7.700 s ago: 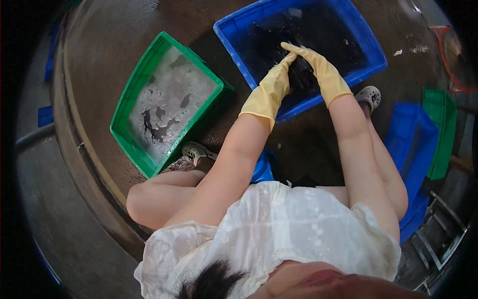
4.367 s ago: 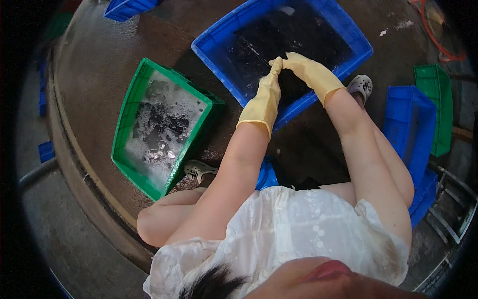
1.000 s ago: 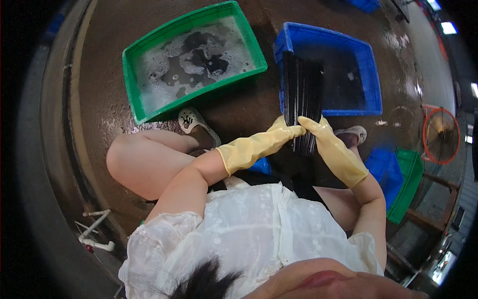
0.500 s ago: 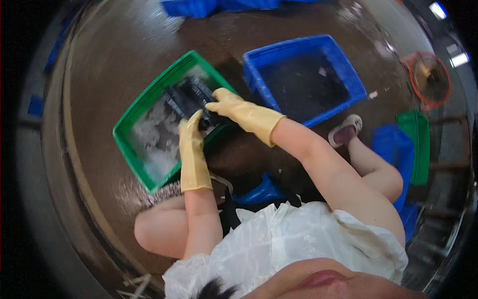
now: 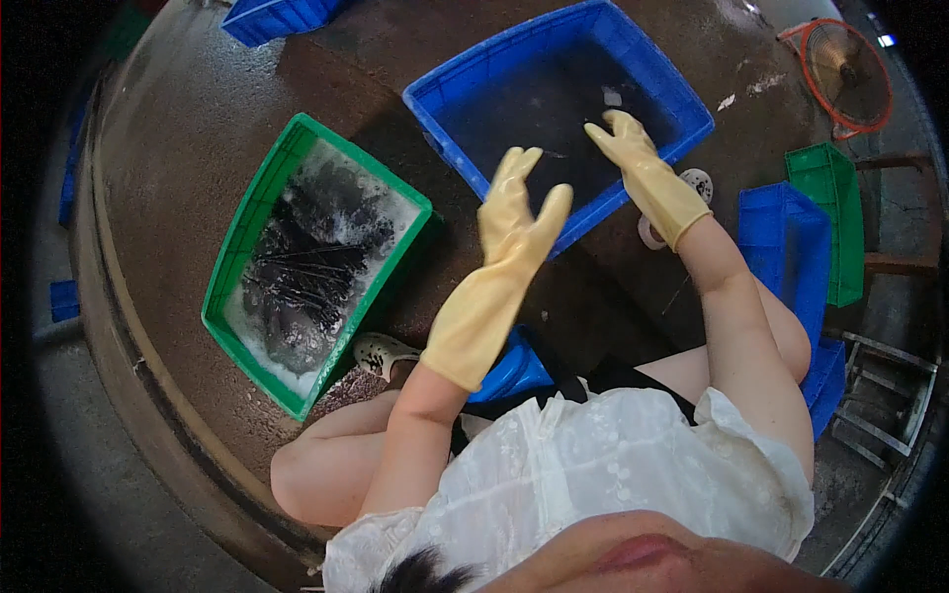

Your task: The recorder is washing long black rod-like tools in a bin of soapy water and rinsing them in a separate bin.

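Note:
Both of my hands wear long cream rubber gloves. My left hand (image 5: 512,219) is raised at the near left rim of the blue bin (image 5: 457,163), fingers spread and nothing in them. Over the near right part of that bin my right hand (image 5: 633,158) is held with its fingers apart, also holding nothing. Dark liquid (image 5: 559,119) fills the blue bin, and a small pale scrap (image 5: 612,96) shows in it. To the left stands a green bin (image 5: 259,381) with foamy water. Long, thin black pieces (image 5: 314,259) lie in the foam; their kind I cannot make out.
Wet brown floor (image 5: 188,168) surrounds the bins. An orange-rimmed fan (image 5: 845,74) stands at the far right. Blue crates (image 5: 781,232) and a green crate (image 5: 828,222) are beside my right knee. Another blue crate (image 5: 277,18) sits at the far left.
Both hands have left the black ribbed pieces in the green bin and moved right to the blue bin. Their fingers have spread. The view has shifted too.

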{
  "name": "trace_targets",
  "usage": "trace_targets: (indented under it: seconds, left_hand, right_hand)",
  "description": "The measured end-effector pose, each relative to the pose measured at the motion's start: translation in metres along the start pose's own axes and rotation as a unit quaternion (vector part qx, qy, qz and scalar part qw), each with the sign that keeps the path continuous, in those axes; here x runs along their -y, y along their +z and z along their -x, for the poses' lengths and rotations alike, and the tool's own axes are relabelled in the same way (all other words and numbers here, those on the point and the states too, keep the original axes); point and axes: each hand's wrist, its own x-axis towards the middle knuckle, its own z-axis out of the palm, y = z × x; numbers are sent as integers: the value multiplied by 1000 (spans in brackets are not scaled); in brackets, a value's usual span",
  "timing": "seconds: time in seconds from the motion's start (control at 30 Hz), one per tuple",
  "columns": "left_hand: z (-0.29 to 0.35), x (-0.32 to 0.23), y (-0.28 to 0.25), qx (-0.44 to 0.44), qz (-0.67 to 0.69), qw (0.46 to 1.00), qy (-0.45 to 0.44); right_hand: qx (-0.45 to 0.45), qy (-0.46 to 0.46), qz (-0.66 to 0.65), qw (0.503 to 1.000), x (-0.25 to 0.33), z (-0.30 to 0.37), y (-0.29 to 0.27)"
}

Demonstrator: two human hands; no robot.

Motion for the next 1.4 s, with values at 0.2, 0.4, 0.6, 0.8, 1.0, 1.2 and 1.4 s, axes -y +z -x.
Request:
trace_targets:
  seconds: [0.2, 0.4, 0.6, 0.8, 1.0, 1.2, 1.4]
  left_hand:
    - [-55, 27, 83, 111, -11, 802, -587]
    - [-68, 80, 118, 90, -103, 787, -602]
    - [-69, 76, 125, 65, 72, 796, -598]
    - [-63, 72, 147, 76, 338, 745, -570]
    - [-63, 73, 140, 52, 409, 719, -559]
    - [-61, 86, 118, 12, 426, 719, -549]
    - [-63, 68, 135, 27, 429, 720, -545]
  right_hand:
    - [136, 138, 272, 943, 26, -21, -12]
    - [67, 93, 234, 965, 22, -48, 12]
    - [95, 67, 108, 987, -5, -75, 48]
    - [379, 176, -137, 898, -104, -128, 90]
    - [432, 45, -257, 864, -102, -118, 134]
    - [427, 90, -201, 877, -6, -74, 95]
    - [458, 35, -292, 839, -37, -87, 84]
